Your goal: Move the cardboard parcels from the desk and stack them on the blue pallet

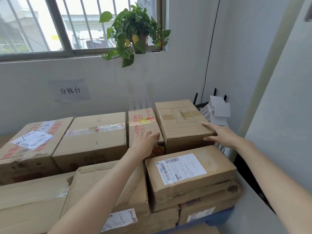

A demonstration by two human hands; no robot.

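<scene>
A plain cardboard parcel (pixel 180 122) with a printed square and brown tape lies at the back right of a pile of parcels. My right hand (pixel 219 135) clasps its near right corner, fingers on top and thumb on the front face. My left hand (pixel 146 140) presses against its near left corner, lying over the neighbouring red-taped parcel (pixel 141 120). In front sits a parcel with a white shipping label (pixel 189 171) on other boxes. A strip of the blue pallet (pixel 217 216) shows under the pile at the bottom right.
Two large parcels (pixel 94 135) fill the back left, and more boxes (pixel 33 200) lie in front. A wall with a paper sign (pixel 70 90) and a window with a potted plant (pixel 135 31) stand behind. White papers (pixel 219 110) and a black router sit at the right.
</scene>
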